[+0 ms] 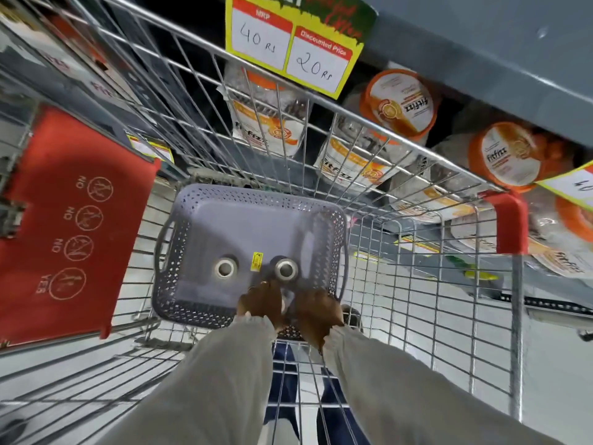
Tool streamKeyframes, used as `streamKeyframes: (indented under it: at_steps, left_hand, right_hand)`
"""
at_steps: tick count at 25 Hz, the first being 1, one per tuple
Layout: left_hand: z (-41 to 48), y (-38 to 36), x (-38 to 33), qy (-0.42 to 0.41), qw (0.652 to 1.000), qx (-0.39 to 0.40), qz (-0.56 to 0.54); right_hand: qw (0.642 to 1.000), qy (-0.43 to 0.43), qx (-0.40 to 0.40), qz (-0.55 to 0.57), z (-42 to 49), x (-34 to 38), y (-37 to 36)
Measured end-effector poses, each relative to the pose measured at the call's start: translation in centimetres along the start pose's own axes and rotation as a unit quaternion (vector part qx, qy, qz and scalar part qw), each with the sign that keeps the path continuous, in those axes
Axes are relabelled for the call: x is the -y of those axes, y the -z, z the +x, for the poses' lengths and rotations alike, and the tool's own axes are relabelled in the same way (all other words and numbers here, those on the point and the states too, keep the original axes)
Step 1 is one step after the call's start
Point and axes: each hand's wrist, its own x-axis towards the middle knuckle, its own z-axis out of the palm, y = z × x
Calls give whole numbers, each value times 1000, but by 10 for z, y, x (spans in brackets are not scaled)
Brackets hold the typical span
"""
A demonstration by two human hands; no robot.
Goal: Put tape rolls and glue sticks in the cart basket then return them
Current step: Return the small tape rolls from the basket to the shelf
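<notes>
A grey perforated plastic basket [192,284] lies in the wire cart. Two tape rolls stand on its floor, one left [225,268] and one right [286,269], each showing a pale core. Both my hands reach over the basket's near rim. My left hand [260,304] points its fingertips at the right roll and nearly touches its near edge. My right hand [317,311] is curled beside it, just above the rim. Something pale shows between the two hands, too blurred to name. No glue stick is clearly visible.
The wire cart [401,252] has a red child-seat flap [73,220] on the left and a red corner guard [511,220] on the right. Behind the cart, shelves hold orange-lidded jars [399,106] under a yellow price tag [295,46]. A yellow sticker [256,261] lies on the basket floor.
</notes>
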Motion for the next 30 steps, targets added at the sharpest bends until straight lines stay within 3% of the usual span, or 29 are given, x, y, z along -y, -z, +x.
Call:
streamKeyframes:
  at_steps: [3, 4, 5, 9, 14, 16, 18, 22, 28, 30]
  left_hand:
    - [6, -2, 2, -1, 999, -15, -35]
    - [8, -3, 2, -1, 999, -13, -39]
    - [8, -6, 2, -5, 999, -12, -38]
    - [3, -8, 5, -18, 1000, -19, -5]
    - [-24, 28, 21, -21, 1000, -12, -17]
    - [-34, 50, 28, -38, 999, -26, -7]
    - [-49, 79, 35, -63, 995, -71, -3]
    - [-76, 122, 40, -132, 967, -219, -10]
    - [-110, 211, 27, -200, 862, -463, -57]
    - [-109, 243, 13, -203, 828, -515, -89]
  right_hand:
    - [995, 29, -99, -10, 5, -3, -8]
    - [999, 5, -34, 3, 1, -1, -8]
    - [1000, -1, -20, -19, 1, 1, -14]
    - [993, 14, -112, -33, -10, 0, -5]
    - [986, 50, -103, 119, -44, 1, 48]
    - [984, 73, -116, 116, -54, 0, 69]
    - [974, 84, -161, 135, -70, 3, 99]
    - [927, 116, -339, 112, -96, 12, 141]
    - [853, 92, -498, 125, -128, -3, 217]
    - [819, 85, -538, 180, -141, -21, 248]
